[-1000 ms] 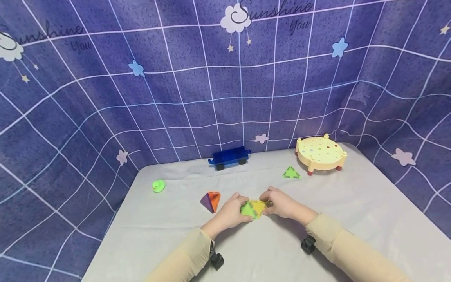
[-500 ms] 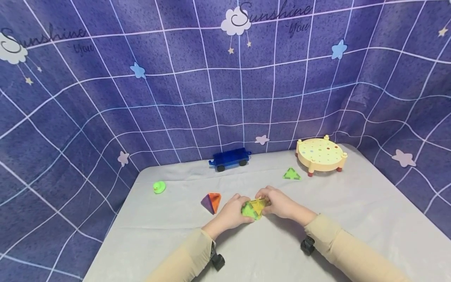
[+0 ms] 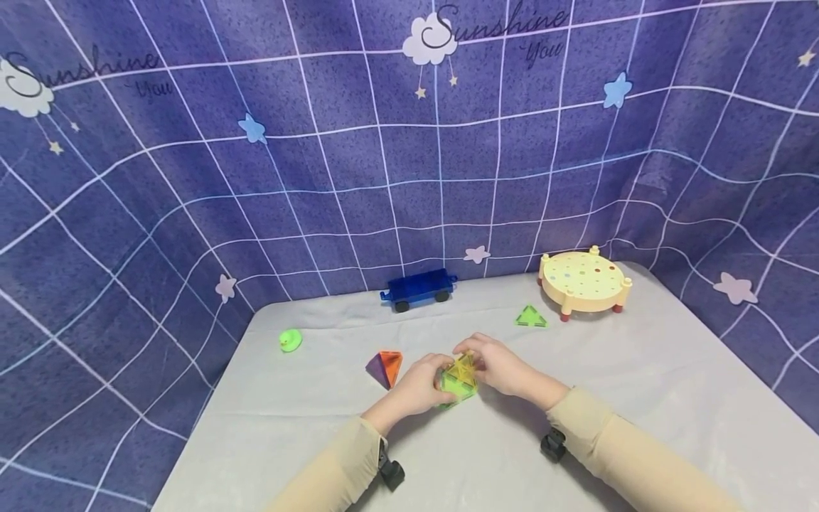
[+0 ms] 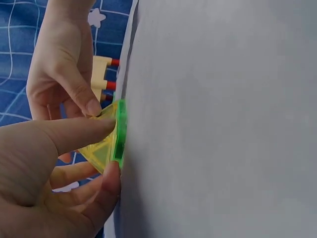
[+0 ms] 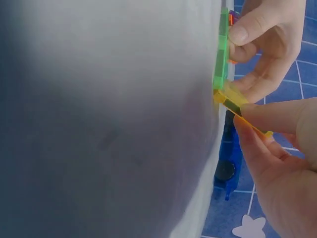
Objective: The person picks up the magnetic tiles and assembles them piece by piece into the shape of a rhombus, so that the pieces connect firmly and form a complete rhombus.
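Note:
In the head view, my left hand (image 3: 419, 387) grips a translucent green triangular magnetic tile (image 3: 458, 389) low over the grey tabletop. Thumb and fingers of my right hand (image 3: 502, 366) pinch a yellow triangular magnetic tile (image 5: 255, 128). The right wrist view shows the yellow tile slanting up from the end of the green tile (image 5: 222, 54), their edges meeting there. From the left wrist, the yellow tile (image 4: 101, 148) is seen behind the green edge, with left fingers on both sides of the pair. Fingers hide part of each tile.
Left of the hands sits a purple and orange tile shape (image 3: 385, 368). Another green triangle tile (image 3: 531, 318) lies beyond the right hand. Farther back are a blue wheeled wagon base (image 3: 419, 287) and a cream round pegged toy (image 3: 584, 283). A green duck (image 3: 291, 340) is at left.
The yellow tile has tipped up from lying beside the green one and now leans over its far side. My right hand moved left and slightly up; the green tile turned a little.

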`<state>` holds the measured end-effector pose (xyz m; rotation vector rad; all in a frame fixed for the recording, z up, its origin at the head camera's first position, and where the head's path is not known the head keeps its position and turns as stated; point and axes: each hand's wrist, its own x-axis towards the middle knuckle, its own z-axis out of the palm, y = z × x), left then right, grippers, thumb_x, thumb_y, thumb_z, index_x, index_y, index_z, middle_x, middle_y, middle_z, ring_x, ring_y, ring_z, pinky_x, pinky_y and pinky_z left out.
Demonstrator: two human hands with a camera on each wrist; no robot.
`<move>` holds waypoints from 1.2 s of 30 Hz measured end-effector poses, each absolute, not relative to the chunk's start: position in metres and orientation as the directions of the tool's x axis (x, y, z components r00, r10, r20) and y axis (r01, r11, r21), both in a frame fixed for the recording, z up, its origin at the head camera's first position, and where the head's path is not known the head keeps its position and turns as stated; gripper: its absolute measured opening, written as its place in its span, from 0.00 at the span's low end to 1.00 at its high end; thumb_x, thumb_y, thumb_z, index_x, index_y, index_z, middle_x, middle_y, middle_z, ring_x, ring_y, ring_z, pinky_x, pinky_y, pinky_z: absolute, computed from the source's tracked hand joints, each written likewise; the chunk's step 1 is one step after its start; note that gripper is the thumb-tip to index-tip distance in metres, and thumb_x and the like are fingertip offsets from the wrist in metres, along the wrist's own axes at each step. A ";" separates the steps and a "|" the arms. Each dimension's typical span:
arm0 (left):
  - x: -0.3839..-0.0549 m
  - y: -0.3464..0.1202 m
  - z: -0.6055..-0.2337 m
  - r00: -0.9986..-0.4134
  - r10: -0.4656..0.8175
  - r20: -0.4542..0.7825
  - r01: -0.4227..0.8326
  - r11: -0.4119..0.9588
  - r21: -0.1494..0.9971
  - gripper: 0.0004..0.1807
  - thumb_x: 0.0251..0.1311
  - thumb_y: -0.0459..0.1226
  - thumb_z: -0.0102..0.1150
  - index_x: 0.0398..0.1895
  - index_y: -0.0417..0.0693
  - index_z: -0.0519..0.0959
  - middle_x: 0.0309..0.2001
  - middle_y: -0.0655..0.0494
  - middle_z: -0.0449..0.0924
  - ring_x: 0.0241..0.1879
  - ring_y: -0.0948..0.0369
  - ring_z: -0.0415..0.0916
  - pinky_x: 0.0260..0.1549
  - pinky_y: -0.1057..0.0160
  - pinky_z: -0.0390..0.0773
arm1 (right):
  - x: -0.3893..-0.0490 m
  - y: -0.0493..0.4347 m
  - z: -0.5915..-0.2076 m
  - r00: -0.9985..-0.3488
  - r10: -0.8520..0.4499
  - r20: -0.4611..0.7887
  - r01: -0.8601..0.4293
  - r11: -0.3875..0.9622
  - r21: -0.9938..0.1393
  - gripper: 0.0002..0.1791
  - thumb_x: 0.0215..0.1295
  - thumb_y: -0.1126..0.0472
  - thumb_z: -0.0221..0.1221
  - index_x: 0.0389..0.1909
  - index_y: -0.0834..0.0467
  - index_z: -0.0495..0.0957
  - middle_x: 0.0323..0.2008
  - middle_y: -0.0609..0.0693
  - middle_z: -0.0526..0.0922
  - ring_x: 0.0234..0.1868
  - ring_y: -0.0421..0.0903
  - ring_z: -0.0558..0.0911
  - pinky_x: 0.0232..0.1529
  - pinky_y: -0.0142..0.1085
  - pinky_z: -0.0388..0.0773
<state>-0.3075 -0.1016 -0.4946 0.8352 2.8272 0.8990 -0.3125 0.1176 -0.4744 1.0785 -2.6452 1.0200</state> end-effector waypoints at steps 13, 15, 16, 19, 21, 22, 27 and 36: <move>-0.304 -0.107 -0.492 -0.866 0.497 0.052 0.409 0.645 0.646 0.39 0.44 0.36 0.83 0.61 0.41 0.75 0.47 0.53 0.78 0.29 0.69 0.74 0.30 0.68 0.76 | -0.315 0.110 -0.476 -0.691 -0.628 0.357 -0.711 0.503 -0.492 0.33 0.48 0.85 0.62 0.58 0.65 0.77 0.50 0.59 0.80 0.46 0.52 0.82 0.51 0.44 0.82; -0.303 -0.107 -0.492 -0.855 0.516 0.050 0.423 0.638 0.643 0.45 0.42 0.38 0.85 0.65 0.39 0.72 0.49 0.52 0.77 0.30 0.69 0.73 0.32 0.68 0.76 | -0.315 0.109 -0.475 -0.688 -0.630 0.361 -0.716 0.505 -0.482 0.33 0.48 0.86 0.61 0.58 0.64 0.77 0.50 0.58 0.80 0.46 0.52 0.81 0.52 0.45 0.81; -0.302 -0.107 -0.492 -0.849 0.526 0.051 0.431 0.634 0.642 0.47 0.41 0.39 0.85 0.66 0.39 0.70 0.49 0.52 0.76 0.30 0.69 0.73 0.33 0.69 0.76 | -0.315 0.109 -0.475 -0.688 -0.629 0.362 -0.716 0.507 -0.480 0.33 0.48 0.86 0.61 0.58 0.64 0.77 0.50 0.58 0.80 0.46 0.52 0.81 0.52 0.45 0.81; -0.298 -0.107 -0.492 -0.832 0.551 0.062 0.464 0.630 0.623 0.53 0.39 0.41 0.86 0.70 0.37 0.67 0.50 0.51 0.74 0.31 0.68 0.71 0.34 0.69 0.75 | -0.315 0.109 -0.475 -0.689 -0.627 0.363 -0.716 0.510 -0.477 0.33 0.49 0.85 0.61 0.58 0.63 0.77 0.50 0.57 0.80 0.47 0.52 0.82 0.52 0.45 0.81; -0.296 -0.107 -0.492 -0.828 0.557 0.065 0.475 0.634 0.610 0.55 0.39 0.42 0.86 0.71 0.37 0.65 0.49 0.51 0.73 0.31 0.68 0.71 0.34 0.69 0.75 | -0.315 0.110 -0.475 -0.690 -0.628 0.359 -0.714 0.508 -0.482 0.33 0.49 0.85 0.62 0.59 0.63 0.77 0.50 0.57 0.80 0.46 0.52 0.82 0.52 0.45 0.82; -0.295 -0.107 -0.492 -0.829 0.555 0.064 0.474 0.638 0.606 0.55 0.39 0.42 0.86 0.71 0.38 0.65 0.49 0.52 0.73 0.31 0.68 0.70 0.35 0.69 0.75 | -0.315 0.110 -0.475 -0.691 -0.628 0.357 -0.712 0.507 -0.486 0.33 0.49 0.85 0.62 0.60 0.64 0.76 0.50 0.58 0.80 0.46 0.52 0.82 0.51 0.45 0.82; -0.293 -0.104 -0.495 -0.842 0.535 0.072 0.469 0.659 0.588 0.56 0.40 0.45 0.85 0.73 0.40 0.65 0.51 0.54 0.72 0.32 0.68 0.70 0.36 0.68 0.74 | -0.314 0.114 -0.475 -0.711 -0.617 0.336 -0.685 0.504 -0.526 0.31 0.53 0.82 0.64 0.61 0.65 0.75 0.49 0.57 0.80 0.44 0.52 0.83 0.48 0.44 0.83; -0.292 -0.098 -0.494 -0.883 0.454 0.116 0.437 0.707 0.555 0.57 0.40 0.47 0.84 0.73 0.37 0.64 0.61 0.43 0.74 0.56 0.51 0.75 0.58 0.50 0.75 | -0.318 0.135 -0.481 -0.766 -0.595 0.243 -0.623 0.597 -0.505 0.25 0.62 0.67 0.66 0.60 0.68 0.75 0.48 0.59 0.83 0.49 0.55 0.83 0.52 0.50 0.80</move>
